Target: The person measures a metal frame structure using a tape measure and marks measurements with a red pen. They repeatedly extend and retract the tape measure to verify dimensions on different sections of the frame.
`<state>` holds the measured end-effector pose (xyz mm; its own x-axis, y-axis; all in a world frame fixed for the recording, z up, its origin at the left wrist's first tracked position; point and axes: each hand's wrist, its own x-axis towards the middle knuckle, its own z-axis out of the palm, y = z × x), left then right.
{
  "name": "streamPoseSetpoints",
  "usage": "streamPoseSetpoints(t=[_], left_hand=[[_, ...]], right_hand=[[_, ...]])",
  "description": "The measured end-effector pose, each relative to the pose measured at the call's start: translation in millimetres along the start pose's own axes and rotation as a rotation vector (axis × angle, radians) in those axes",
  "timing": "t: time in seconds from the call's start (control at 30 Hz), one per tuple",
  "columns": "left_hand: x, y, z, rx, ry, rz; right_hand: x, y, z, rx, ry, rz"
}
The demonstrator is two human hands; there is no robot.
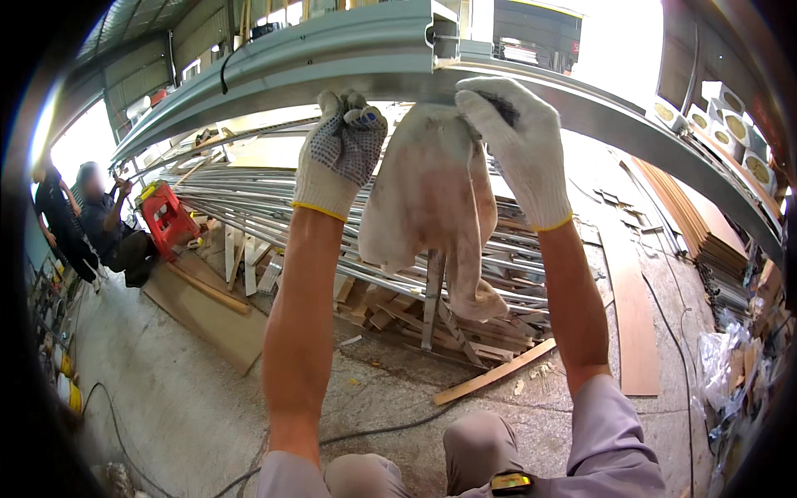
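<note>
up against the underside of the long grey metal beam that arcs across the top of the view, both gloved hands are raised. the left hand, in a white knit glove with dark dots on the palm and a yellow cuff, has its grip clenched on the upper left edge of a stained, pinkish-white rag, just below the beam. the right hand, in a plain white glove with a yellow cuff, is closed on the rag's upper right edge and presses it against the beam's lower face. the rag hangs down from the beam between the two bare forearms, its lower end loose and well clear of the floor.

below the beam and behind the rag lies a broad stack of long metal bars resting on scraps of timber. further below the beam, on the concrete floor, a pale wooden strip lies at a slant and a black cable trails across. to the left of the beam's low end stands a red crate, with two people beside it. to the right of the beam, brown boards lie along the floor. the person's grey trouser knees show at the bottom edge.
</note>
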<state>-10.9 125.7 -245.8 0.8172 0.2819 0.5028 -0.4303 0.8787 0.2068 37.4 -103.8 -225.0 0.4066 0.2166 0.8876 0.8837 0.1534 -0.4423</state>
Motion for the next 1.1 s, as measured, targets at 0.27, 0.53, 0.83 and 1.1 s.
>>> streamPoseSetpoints(t=[0.27, 0.53, 0.83, 1.1], left_hand=[[-3, -20, 9, 0.154, -0.034, 0.041], [22, -11, -23, 0.338, -0.31, -0.113], [-10, -26, 33, 0.642, -0.075, 0.032], [2, -22, 10, 0.676, -0.276, 0.136]], right_hand=[[29, 12, -9, -0.193, -0.075, -0.066], [14, -6, 4, -0.255, -0.085, -0.185], [37, -23, 31, -0.666, -0.205, -0.245], [35, -7, 44, -0.71, -0.068, -0.558]])
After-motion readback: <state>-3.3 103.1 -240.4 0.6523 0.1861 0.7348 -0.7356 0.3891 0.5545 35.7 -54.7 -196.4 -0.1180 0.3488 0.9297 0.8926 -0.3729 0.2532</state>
